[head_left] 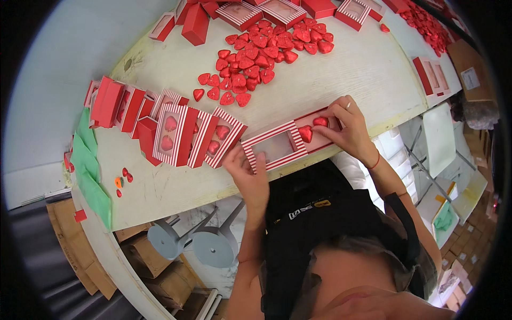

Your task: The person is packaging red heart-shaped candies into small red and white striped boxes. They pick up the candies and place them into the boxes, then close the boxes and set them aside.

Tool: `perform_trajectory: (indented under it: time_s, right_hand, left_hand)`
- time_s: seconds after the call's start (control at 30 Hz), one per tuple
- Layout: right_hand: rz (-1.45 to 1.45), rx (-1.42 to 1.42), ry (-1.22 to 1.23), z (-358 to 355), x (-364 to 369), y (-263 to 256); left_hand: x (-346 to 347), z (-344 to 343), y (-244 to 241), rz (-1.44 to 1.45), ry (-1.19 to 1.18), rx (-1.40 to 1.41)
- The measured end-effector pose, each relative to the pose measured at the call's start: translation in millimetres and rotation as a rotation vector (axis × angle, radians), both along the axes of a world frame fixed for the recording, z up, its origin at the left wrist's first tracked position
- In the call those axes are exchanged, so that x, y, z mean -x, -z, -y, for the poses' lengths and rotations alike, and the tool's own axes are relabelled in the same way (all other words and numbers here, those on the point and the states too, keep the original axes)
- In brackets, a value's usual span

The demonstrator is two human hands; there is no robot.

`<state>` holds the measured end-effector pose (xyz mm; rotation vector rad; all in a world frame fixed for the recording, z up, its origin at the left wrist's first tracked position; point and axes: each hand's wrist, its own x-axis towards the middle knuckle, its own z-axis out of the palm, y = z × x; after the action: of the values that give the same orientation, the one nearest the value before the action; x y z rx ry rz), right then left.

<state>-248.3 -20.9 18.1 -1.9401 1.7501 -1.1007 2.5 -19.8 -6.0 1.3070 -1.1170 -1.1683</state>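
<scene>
A red-and-white striped box sleeve [275, 146] with a clear window lies at the table's near edge. Out of its right end sticks a pink-lined red tray [311, 147]. My left hand [250, 176] grips the sleeve's left end, thumb on the near side. One red foil-wrapped heart [305, 134] sits in the tray beside the sleeve's edge. The fingers of my right hand [350, 124] pinch a second foil heart [320, 122] in the tray's right part. Close to my left hand leans a striped box [225, 138] with hearts behind its window.
Loose foil hearts [256, 56] are heaped mid-table. A row of filled boxes [170, 136] leans at left, near green sheets [89, 168] and a few small items [119, 183]. More boxes [280, 12] stand along the back. Grey-blue stools [214, 246] are below the table edge.
</scene>
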Motion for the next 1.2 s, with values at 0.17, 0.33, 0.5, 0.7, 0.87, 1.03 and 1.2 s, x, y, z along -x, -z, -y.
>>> perform_trajectory:
  time_s: [0.17, 0.33, 0.5, 0.7, 0.87, 1.03, 1.2]
  right_hand:
    - [0.000, 0.092, -0.062, -2, 4, 0]
    - [-0.051, 0.114, -0.114, -13, 13, 3]
    - [0.130, 0.090, -0.105, -22, 13, 15]
    - [0.392, -0.139, -0.078, -23, 12, 5]
    - [0.366, -0.079, -0.003, -24, 5, 7]
    - [0.544, -0.040, 0.037, -40, -33, 11]
    - [0.436, -0.041, -0.050, -34, -34, 9]
  left_hand:
    - [22, -22, 4, 0.638, 0.030, 0.691]
    - [50, 12, -22, 0.948, 0.496, 0.687]
    - [51, 9, -15, 0.982, 0.534, 0.711]
    - [35, 17, -36, 0.945, 0.515, 0.690]
    - [-5, 27, -19, 0.903, 0.540, 0.480]
    - [19, 17, -4, 0.802, 0.459, 0.560]
    - [17, 19, -3, 0.764, 0.417, 0.606]
